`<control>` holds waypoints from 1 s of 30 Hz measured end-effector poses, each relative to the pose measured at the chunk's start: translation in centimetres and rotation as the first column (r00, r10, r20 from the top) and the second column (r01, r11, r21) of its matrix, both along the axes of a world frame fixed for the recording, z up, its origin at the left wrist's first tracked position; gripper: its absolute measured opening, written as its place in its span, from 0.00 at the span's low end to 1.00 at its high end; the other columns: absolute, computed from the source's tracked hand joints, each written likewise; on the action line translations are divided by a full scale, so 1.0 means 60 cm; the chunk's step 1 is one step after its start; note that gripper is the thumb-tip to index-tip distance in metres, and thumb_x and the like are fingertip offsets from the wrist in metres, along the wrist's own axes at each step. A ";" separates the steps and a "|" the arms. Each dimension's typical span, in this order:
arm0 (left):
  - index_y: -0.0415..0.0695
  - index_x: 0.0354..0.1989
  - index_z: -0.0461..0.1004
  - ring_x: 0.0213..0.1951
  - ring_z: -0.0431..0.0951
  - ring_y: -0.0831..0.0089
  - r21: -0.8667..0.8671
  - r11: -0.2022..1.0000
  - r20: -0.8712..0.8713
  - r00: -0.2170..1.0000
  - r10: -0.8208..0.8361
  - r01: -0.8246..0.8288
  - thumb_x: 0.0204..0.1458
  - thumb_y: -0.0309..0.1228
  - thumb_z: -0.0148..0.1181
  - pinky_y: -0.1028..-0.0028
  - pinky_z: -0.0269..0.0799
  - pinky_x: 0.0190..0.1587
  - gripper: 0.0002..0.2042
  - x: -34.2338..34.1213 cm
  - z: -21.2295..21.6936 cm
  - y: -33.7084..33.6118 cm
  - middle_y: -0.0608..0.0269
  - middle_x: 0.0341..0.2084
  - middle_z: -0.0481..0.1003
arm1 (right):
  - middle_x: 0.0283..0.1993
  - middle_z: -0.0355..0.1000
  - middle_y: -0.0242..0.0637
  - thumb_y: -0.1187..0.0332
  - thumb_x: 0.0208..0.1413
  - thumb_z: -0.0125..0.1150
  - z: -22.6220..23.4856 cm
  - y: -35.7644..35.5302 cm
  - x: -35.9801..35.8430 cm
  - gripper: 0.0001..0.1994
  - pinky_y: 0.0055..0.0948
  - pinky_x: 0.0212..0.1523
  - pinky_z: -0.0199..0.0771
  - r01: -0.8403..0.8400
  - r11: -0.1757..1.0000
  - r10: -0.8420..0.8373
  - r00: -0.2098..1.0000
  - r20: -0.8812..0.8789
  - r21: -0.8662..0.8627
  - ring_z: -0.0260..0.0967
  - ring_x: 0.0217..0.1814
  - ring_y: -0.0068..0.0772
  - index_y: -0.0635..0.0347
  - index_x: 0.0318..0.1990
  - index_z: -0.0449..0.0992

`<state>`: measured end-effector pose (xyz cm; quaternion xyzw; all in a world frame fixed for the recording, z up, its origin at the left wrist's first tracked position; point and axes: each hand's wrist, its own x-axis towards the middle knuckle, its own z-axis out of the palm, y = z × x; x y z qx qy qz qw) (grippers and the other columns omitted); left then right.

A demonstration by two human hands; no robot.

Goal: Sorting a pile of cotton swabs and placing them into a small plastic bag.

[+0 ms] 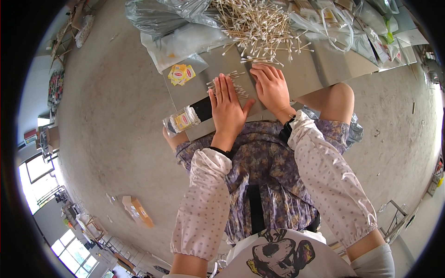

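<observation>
My left hand (228, 107) lies flat and open, fingers straight, over a small row of cotton swabs (240, 92) on the metal table (333, 67). The swabs' white tips stick out on both sides of the fingers; the middle of the row is hidden. My right hand (271, 88) is open with bent fingers, its fingertips at a few loose swabs (261, 60) by the near edge of a big swab heap (259, 23). Left of my left hand, a clear pack of swabs (184, 119) with a yellow label lies against a black strip (202, 109).
Yellow printed cards (181, 74) lie on the table's left part. Grey plastic bags (160, 18) are bunched at the far left, and more clear bags (366, 37) at the far right. A cardboard box (137, 211) rests on the concrete floor (116, 125).
</observation>
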<state>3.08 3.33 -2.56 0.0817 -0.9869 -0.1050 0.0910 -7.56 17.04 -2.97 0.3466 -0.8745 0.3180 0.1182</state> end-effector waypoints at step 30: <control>0.36 0.73 0.49 0.71 0.58 0.59 0.977 -0.077 -0.092 0.717 0.691 0.199 0.70 0.48 0.41 0.65 0.51 0.73 0.32 -0.036 0.031 -0.058 0.45 0.69 0.60 | 0.64 0.67 0.46 0.64 0.73 0.47 0.018 -0.118 0.027 0.19 0.33 0.71 0.57 0.430 0.576 0.269 0.703 0.658 -0.695 0.61 0.70 0.36 0.69 0.63 0.63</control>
